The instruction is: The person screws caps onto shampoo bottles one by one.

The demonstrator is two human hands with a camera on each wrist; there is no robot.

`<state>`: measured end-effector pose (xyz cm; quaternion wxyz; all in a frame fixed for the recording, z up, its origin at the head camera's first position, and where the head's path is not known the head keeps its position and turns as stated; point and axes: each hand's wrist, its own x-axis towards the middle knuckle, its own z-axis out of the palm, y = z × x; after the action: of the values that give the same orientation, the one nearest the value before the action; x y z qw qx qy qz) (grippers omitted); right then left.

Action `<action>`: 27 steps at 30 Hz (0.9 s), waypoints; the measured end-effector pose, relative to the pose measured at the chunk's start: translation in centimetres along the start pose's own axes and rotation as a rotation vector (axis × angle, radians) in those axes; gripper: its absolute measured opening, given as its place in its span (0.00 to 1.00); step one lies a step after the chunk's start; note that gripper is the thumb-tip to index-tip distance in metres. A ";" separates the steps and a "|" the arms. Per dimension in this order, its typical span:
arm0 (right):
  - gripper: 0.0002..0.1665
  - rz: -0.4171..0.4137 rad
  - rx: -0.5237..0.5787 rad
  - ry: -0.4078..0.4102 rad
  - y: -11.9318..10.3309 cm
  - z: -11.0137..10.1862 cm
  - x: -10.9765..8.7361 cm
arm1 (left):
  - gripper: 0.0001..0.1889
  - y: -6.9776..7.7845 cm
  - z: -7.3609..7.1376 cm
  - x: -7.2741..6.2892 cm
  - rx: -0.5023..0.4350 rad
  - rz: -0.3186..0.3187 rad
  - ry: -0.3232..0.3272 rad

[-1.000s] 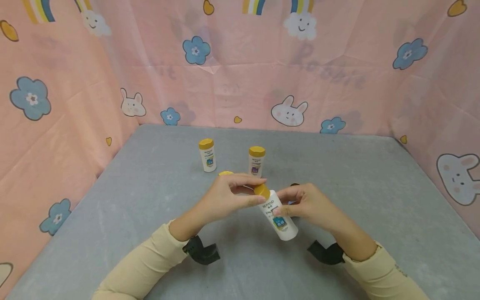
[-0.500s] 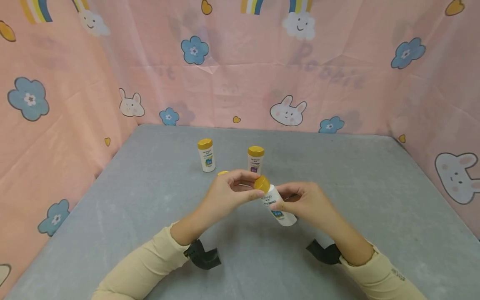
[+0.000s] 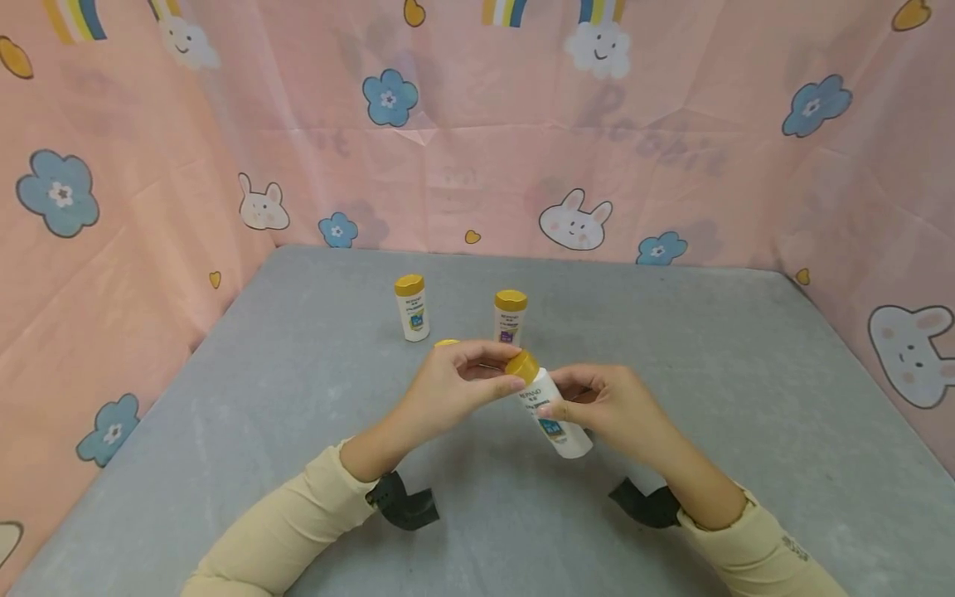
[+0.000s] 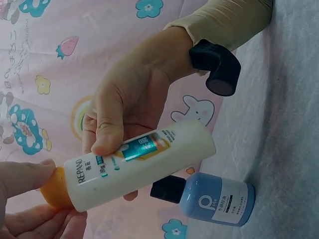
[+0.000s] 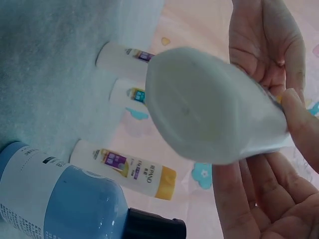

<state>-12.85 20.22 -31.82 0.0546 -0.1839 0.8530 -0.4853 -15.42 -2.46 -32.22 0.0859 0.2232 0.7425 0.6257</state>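
Note:
A white shampoo bottle [image 3: 563, 431] with a teal label is held tilted above the table, its base toward the lower right. My left hand [image 3: 440, 394] pinches its yellow cap [image 3: 524, 367] between thumb and fingers. The bottle's body is gripped by my right hand [image 3: 622, 410], thumb on the label side. In the left wrist view the cap [image 4: 56, 189] sits against the bottle's shoulder; whether it is loose I cannot tell. The right wrist view looks at the bottle's pale base [image 5: 192, 104].
Two yellow-capped white bottles, one left [image 3: 414, 308] and one right [image 3: 511, 317], stand beyond my hands. Another yellow cap [image 3: 448, 342] peeks out behind my left hand. A blue bottle with a black cap [image 4: 217, 199] stands close by, hidden in the head view.
The held bottle's base has risen and the bottle lies flatter than a second ago, with a slight dip since the middle frame. Both hands keep their hold.

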 end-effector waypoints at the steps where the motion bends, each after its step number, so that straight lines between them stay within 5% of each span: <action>1: 0.16 0.002 0.007 -0.007 0.0 0.0 0.0 | 0.17 0.0 0.0 0.0 -0.006 0.006 -0.010; 12: 0.17 0.031 0.086 -0.093 0.0 -0.6 0.1 | 0.18 0.2 -0.5 -0.1 -0.022 0.116 -0.105; 19: 0.17 0.037 0.030 -0.005 -0.5 -0.3 -0.2 | 0.19 0.4 0.1 -0.4 0.008 0.032 -0.012; 27: 0.16 -0.010 -0.010 -0.006 -0.6 -0.1 -0.3 | 0.17 0.2 0.5 -0.5 0.085 0.136 0.019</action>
<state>-12.40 20.13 -31.24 0.0539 -0.1897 0.8545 -0.4806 -14.71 -2.23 -32.17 0.0266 0.2703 0.7523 0.6002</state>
